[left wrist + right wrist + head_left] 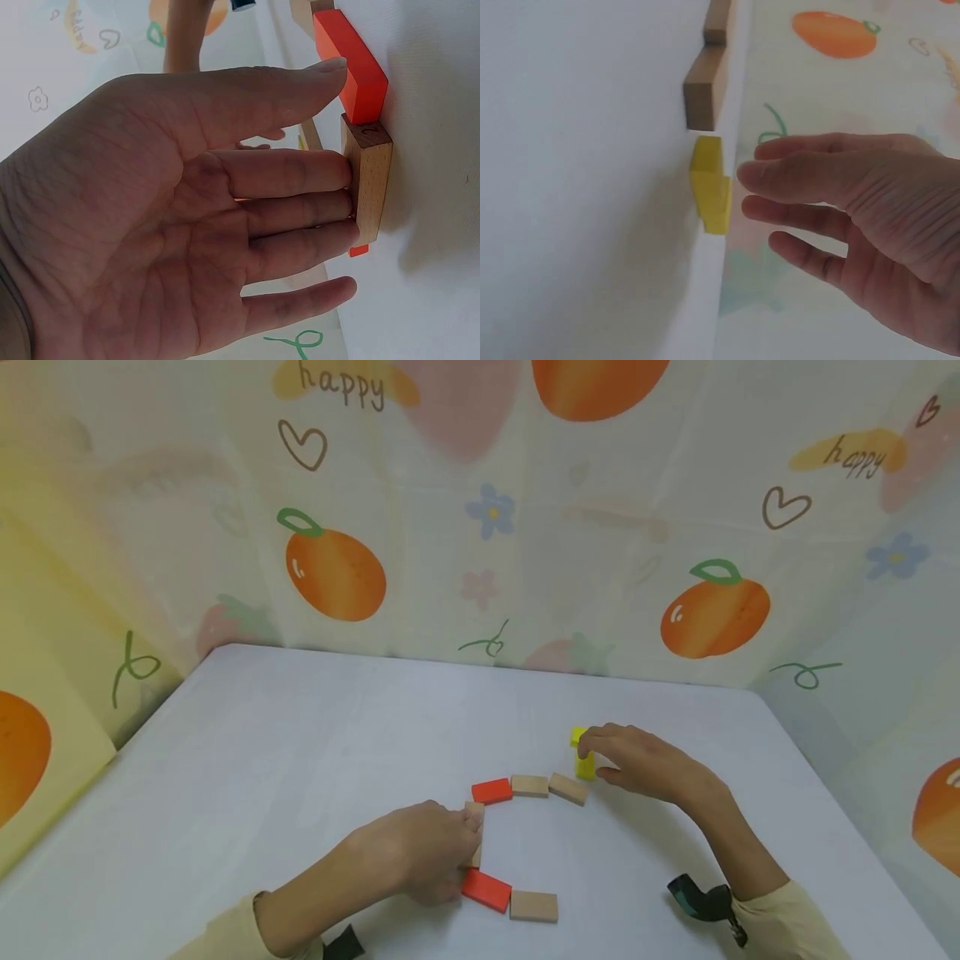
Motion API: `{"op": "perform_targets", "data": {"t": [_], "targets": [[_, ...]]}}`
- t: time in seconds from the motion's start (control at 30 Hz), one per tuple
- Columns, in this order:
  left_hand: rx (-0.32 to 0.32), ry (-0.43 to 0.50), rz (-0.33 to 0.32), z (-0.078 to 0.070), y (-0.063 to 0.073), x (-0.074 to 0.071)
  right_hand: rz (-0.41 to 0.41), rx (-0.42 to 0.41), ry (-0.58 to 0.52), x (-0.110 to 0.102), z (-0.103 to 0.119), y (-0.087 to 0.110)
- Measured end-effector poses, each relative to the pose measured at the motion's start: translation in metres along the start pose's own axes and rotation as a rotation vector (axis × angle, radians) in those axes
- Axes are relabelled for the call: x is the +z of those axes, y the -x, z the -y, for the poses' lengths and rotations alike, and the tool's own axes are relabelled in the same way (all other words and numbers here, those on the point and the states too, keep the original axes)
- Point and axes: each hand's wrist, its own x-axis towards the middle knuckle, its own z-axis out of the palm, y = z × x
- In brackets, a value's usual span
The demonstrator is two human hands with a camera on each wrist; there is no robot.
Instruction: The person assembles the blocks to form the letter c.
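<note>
My left hand (420, 852) is at the left side of a curved row of blocks. In the left wrist view its straight fingertips touch a plain wooden block (373, 187), while the thumb tip overlaps a red block (360, 71). My right hand (645, 766) hovers by the row's right end, fingers slightly bent and holding nothing. Just beyond its fingertips in the right wrist view stand yellow blocks (706, 169); in the head view the hand partly covers them. From there the row runs left through wooden blocks (529, 786) to another red block (492, 791).
Nearest the front edge, a red block (487, 891) and a wooden block (534, 907) form the row's other end. The blocks lie on a white table (300, 743). A fruit-patterned cloth (427, 527) hangs behind it. A dark strap piece (697, 897) hangs at the right wrist.
</note>
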Motion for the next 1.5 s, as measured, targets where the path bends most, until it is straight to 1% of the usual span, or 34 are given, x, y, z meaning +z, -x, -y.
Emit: {"op": "perform_targets", "data": {"t": [0.13, 0.27, 0.43, 0.53, 0.7, 0.9, 1.0, 1.1, 1.3, 1.5], "targets": [[0.003, 0.005, -0.002, 0.001, 0.000, 0.000, -0.003, -0.029, 0.007, 0.005, -0.002, -0.003], [0.005, 0.008, 0.001, 0.001, 0.000, 0.000, 0.014, -0.036, 0.017, 0.008, -0.003, -0.004], [0.004, 0.009, 0.010, 0.001, 0.000, -0.001, -0.003, -0.055, 0.029, 0.011, -0.007, -0.005], [0.002, 0.011, 0.011, 0.001, 0.000, -0.001, 0.010, -0.042, 0.026, 0.013, -0.011, -0.005], [-0.001, 0.019, 0.009, 0.001, 0.000, 0.000, 0.042, 0.005, 0.045, 0.011, -0.016, -0.003], [-0.008, 0.028, 0.009, 0.002, -0.001, 0.000, 0.085, 0.062, 0.059, -0.002, -0.012, 0.006], [0.000, 0.023, 0.006, 0.001, -0.001, 0.000, 0.106, 0.074, 0.018, -0.010, -0.005, 0.014], [0.006, 0.011, 0.008, 0.001, -0.001, 0.000, 0.152, 0.060, -0.030, -0.015, 0.008, 0.020], [0.005, 0.012, 0.000, 0.000, -0.001, 0.000, 0.263, -0.029, -0.086, -0.017, 0.046, 0.024], [-0.005, 0.034, 0.004, 0.001, 0.000, -0.001, 0.392, -0.099, -0.102, -0.012, 0.081, 0.031]]}}
